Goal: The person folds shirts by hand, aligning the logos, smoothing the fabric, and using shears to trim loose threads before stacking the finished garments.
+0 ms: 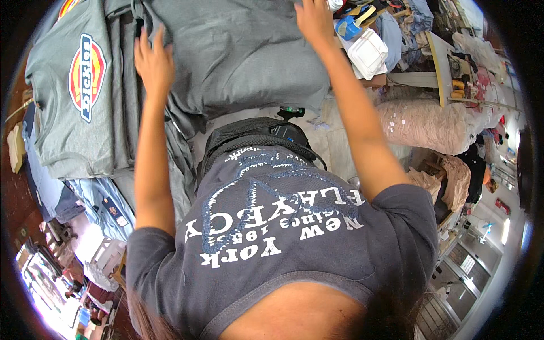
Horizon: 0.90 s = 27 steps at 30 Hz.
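A dark grey garment [243, 62] lies spread out in front of me, with creases across it. My left hand [154, 65] rests over its left side, fingers apart, beside a bunched dark fold of cloth. My right hand [315, 24] reaches the garment's far right part at the top edge of the view. Its visible fingers look stretched out over the cloth, while some fingertips are cut off. To the left lies a stack of grey T-shirts [51, 122], the top one bearing a large oval red, yellow and blue logo [87, 78].
On the right sit a white foam food box [368, 54] and a blue-and-yellow item [351, 24] among piled cloth. Beyond them lies a large plastic-wrapped pinkish bundle [422, 122]. Folded light blue garments [105, 207] hang at the left. A black bag [255, 136] is at my waist.
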Motion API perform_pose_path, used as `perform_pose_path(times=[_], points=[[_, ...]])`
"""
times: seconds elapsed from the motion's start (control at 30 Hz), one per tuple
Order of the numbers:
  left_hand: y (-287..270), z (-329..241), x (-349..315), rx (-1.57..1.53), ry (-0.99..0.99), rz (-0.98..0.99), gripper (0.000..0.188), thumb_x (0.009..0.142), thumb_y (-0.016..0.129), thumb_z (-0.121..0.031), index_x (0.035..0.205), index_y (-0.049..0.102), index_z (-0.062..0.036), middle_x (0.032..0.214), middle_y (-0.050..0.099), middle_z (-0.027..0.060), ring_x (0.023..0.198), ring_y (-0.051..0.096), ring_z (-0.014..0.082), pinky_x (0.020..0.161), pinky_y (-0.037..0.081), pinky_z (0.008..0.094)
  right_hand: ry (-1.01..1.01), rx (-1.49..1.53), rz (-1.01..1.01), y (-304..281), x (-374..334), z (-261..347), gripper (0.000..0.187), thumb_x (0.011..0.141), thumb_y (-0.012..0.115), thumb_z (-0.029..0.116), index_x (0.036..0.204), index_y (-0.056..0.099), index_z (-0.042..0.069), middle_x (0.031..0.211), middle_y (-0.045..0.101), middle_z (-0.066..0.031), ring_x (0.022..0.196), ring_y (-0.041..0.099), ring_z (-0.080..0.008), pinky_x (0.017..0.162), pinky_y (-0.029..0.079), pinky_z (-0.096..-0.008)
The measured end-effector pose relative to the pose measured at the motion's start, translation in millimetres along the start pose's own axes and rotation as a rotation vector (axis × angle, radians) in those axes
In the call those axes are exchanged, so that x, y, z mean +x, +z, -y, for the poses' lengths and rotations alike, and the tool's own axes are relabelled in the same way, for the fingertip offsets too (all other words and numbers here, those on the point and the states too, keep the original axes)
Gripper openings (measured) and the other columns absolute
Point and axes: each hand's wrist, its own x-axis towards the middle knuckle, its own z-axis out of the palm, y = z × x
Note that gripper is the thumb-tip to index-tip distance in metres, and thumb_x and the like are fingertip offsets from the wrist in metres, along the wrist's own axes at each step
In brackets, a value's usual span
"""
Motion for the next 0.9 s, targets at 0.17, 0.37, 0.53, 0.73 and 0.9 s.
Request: perform_pose_path(times=[0.17,0.37,0.53,0.73,0.9], points=[[-14,6,-91,-0.056,-0.452,0.202,0.041,0.074,0.060,-0.020,0.111,0.046,-0.0073,0.099,0.051,0.0179,0.090,0.048,0.0329,0.075,0.040,0.0401,0.559,0.046,0.248,-10,-98,14,0.037,0.070,0.065,0.022,0.099,0.048,0.005,0.092,0.051,-0.0164,0.084,0.052,-0.0349,0.069,0.043,-0.0423],[-34,21,-58,-0.016,-0.479,0.221,0.018,0.073,0.061,-0.025,0.082,0.057,-0.0097,0.079,0.055,0.0064,0.074,0.054,0.0255,0.063,0.043,0.0359,0.654,0.175,0.426,-10,-86,-14,0.027,0.068,0.067,0.026,0.085,0.056,0.008,0.080,0.055,-0.0107,0.076,0.055,-0.0319,0.063,0.044,-0.0404],[-51,39,-15,-0.297,-0.689,0.143,0.020,0.073,0.062,-0.027,0.082,0.058,-0.0094,0.065,0.052,0.0046,0.060,0.055,0.0179,0.056,0.042,0.0319,0.780,0.233,0.301,-34,-45,-21,0.024,0.068,0.065,0.029,0.075,0.058,0.007,0.083,0.059,-0.0131,0.073,0.056,-0.0329,0.061,0.043,-0.0397],[-5,63,55,-0.758,-0.755,-0.022,0.026,0.077,0.059,-0.023,0.085,0.056,0.0008,0.065,0.059,0.0054,0.058,0.061,0.0126,0.059,0.045,0.0228,0.998,0.578,0.186,4,15,-29,0.019,0.077,0.054,0.017,0.089,0.048,0.004,0.077,0.059,-0.0136,0.072,0.058,-0.0292,0.066,0.047,-0.0375],[33,50,31,-0.409,-0.323,-0.052,0.038,0.075,0.060,-0.016,0.108,0.047,-0.0028,0.099,0.053,0.0159,0.094,0.051,0.0266,0.080,0.040,0.0328,0.411,0.560,-0.071,27,-15,-15,0.016,0.075,0.057,0.018,0.084,0.055,0.005,0.088,0.059,-0.0115,0.082,0.056,-0.0284,0.071,0.043,-0.0350]])
